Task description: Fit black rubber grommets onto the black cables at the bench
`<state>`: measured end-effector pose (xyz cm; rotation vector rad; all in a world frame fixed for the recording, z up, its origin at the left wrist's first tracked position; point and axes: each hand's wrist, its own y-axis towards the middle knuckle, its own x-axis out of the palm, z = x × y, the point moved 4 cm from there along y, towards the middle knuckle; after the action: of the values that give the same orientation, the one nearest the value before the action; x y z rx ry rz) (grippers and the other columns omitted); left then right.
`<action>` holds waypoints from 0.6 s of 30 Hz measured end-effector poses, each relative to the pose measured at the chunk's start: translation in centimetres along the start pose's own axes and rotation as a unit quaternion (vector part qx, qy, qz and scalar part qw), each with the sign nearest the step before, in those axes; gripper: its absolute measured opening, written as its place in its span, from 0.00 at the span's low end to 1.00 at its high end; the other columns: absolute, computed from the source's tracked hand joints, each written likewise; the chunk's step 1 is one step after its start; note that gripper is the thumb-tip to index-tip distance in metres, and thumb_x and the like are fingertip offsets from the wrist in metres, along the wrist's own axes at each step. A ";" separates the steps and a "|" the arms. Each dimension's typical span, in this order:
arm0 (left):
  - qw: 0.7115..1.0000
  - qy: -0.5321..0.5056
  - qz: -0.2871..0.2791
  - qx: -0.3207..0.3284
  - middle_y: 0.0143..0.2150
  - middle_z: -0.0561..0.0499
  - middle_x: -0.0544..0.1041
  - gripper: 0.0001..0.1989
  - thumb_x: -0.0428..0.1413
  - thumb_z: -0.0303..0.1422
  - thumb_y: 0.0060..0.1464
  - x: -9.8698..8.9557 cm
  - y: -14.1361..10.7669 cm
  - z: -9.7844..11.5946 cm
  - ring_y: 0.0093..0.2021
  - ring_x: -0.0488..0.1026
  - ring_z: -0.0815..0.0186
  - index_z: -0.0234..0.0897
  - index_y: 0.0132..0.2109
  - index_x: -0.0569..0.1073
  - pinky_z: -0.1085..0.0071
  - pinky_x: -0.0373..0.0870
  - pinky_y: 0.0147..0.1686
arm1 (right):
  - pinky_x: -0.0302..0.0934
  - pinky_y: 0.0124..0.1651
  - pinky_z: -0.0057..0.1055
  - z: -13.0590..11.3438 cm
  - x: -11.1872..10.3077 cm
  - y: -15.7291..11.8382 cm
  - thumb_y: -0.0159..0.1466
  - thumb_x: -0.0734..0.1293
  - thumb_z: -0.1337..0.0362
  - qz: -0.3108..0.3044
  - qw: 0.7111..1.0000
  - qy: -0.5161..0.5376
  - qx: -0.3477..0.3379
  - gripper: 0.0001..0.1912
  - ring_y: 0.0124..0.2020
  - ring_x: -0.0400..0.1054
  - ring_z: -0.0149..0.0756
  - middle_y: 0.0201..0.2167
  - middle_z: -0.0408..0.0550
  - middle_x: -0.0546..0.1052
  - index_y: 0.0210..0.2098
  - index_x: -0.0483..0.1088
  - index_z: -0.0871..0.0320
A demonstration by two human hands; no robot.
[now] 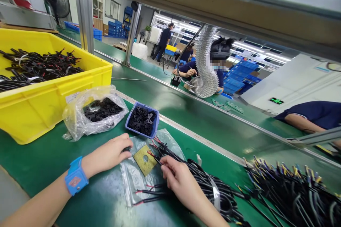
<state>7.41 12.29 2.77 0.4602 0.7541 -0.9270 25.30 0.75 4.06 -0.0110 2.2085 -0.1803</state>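
My left hand, with a blue wrist strap, pinches a small black plastic piece that its fingers partly cover. My right hand is closed on a black cable whose stripped red wire ends point toward a yellowish square plate with a round hole. That plate lies on a clear plastic bag. Beneath and beside my right hand spreads a bundle of black cables, tied with a pale band. Just beyond my left hand sits a small blue bin full of similar black pieces.
At the left stands a yellow crate of black cables. Beside it is an open plastic bag of black parts. More cables with coloured ends lie at right. A metal rail crosses the green bench; co-workers sit beyond, near a silver duct.
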 end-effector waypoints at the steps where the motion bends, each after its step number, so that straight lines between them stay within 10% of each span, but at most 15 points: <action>1: 1.000 -0.001 -0.010 0.008 0.38 0.51 0.67 0.08 0.47 0.27 0.56 0.0 0.0 0.1 0.38 0.67 0.65 0.37 0.39 0.70 0.71 0.64 0.39 | 0.56 0.25 0.26 0.0 0.0 0.0 0.63 0.53 0.67 0.002 1.000 0.005 0.000 0.09 0.21 0.64 0.31 0.20 0.40 0.68 0.35 0.64 0.58; 15: 0.994 0.081 0.012 0.071 0.33 0.50 0.71 0.10 0.49 0.21 0.53 2.9 1.5 2.5 0.38 0.65 0.62 0.37 0.31 0.72 0.66 0.60 0.40 | 0.57 0.23 0.26 0.3 -0.1 0.1 0.61 0.56 0.62 0.040 0.995 0.095 -0.007 0.11 0.20 0.63 0.31 0.20 0.40 0.68 0.38 0.66 0.58; 18: 0.998 -0.029 0.039 0.047 0.34 0.51 0.72 0.08 0.51 0.22 0.51 2.6 1.9 2.2 0.40 0.66 0.63 0.38 0.33 0.73 0.67 0.60 0.41 | 0.57 0.23 0.26 0.2 -0.1 0.1 0.61 0.57 0.62 0.043 0.993 0.107 -0.008 0.09 0.20 0.62 0.31 0.19 0.40 0.68 0.36 0.66 0.58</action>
<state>10.79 10.50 2.37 0.5384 0.6371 -0.9014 25.53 0.82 3.97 0.1000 2.4179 -0.1204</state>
